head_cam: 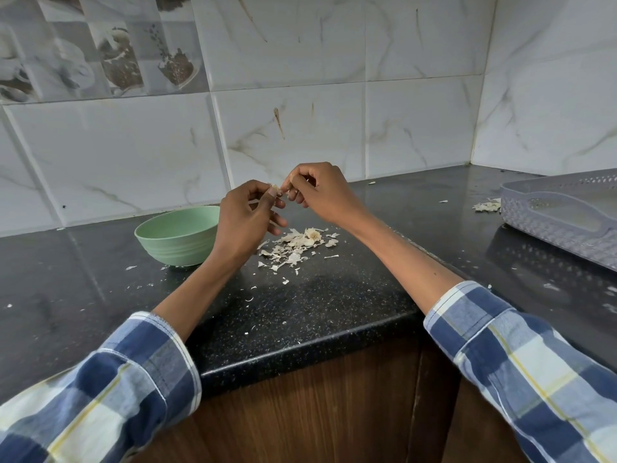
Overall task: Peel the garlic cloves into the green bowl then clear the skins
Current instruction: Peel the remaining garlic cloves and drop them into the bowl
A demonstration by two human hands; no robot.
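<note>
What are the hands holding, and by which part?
A garlic clove, raised above the counter. The left hand pinches one end between thumb and fingers; the right hand pinches its other end, apparently at the skin.

Both forearms, bare below rolled blue-and-white checked sleeves, reach forward and converge above the tabletop, where the left hand (245, 217) and right hand (319, 190) meet with fingertips nearly touching, each grip curled and pinching a small pale garlic clove (276, 189).
</note>
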